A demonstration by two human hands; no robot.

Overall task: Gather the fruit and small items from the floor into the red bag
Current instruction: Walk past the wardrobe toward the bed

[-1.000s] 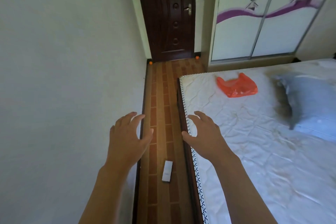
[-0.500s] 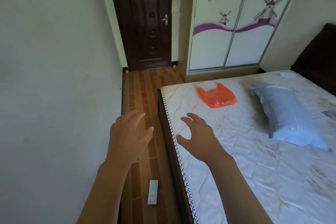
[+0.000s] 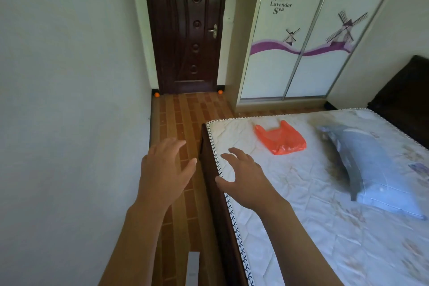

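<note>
Over the narrow floor strip beside the bed, both hands — left hand (image 3: 166, 170), right hand (image 3: 243, 175) — stay spread and empty as the view lifts; red bag (image 3: 279, 138) on the mattress looms nearer, likely fetched first — oranges (image 3: 157, 94) wait by the door

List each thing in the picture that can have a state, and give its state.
Left hand: open, holds nothing.
Right hand: open, holds nothing.
Red bag: flat on the mattress.
Door: closed.
Wardrobe doors: closed.
Two orange fruits: on the floor by the door.
Pillow: lying on the mattress.
</note>
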